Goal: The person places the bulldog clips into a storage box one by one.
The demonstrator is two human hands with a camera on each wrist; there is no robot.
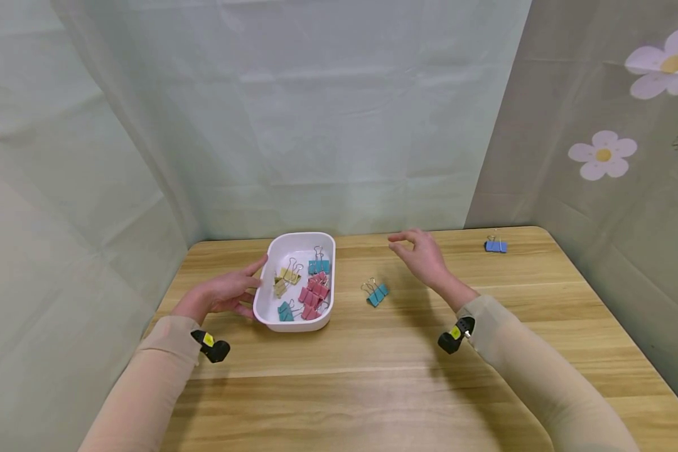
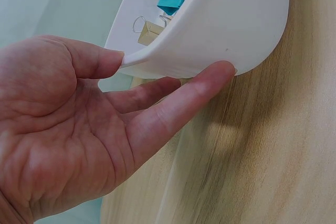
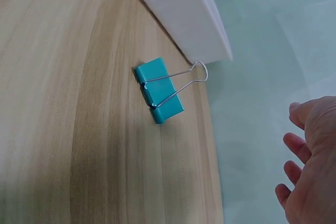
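Note:
A white tray (image 1: pixel 271 276) sits on the wooden table (image 1: pixel 373 376) with several binder clips inside, yellow, teal and pink. My left hand (image 1: pixel 226 292) rests against the tray's left wall (image 2: pixel 220 30), thumb on the rim and straight fingers (image 2: pixel 178 103) along the side. A teal binder clip (image 1: pixel 376 292) lies on the table right of the tray; it also shows in the right wrist view (image 3: pixel 159 91). My right hand (image 1: pixel 420 251) hovers above the table beyond that clip, fingers loosely curled and empty (image 3: pixel 310 161). A blue binder clip (image 1: pixel 495 245) lies far right.
Pale green cloth (image 1: pixel 294 125) hangs behind and left of the table. A grey cloth with white flowers (image 1: pixel 604 154) hangs on the right. Small black wrist cameras (image 1: pixel 454 336) sit on both sleeves. Bare wood stretches toward me.

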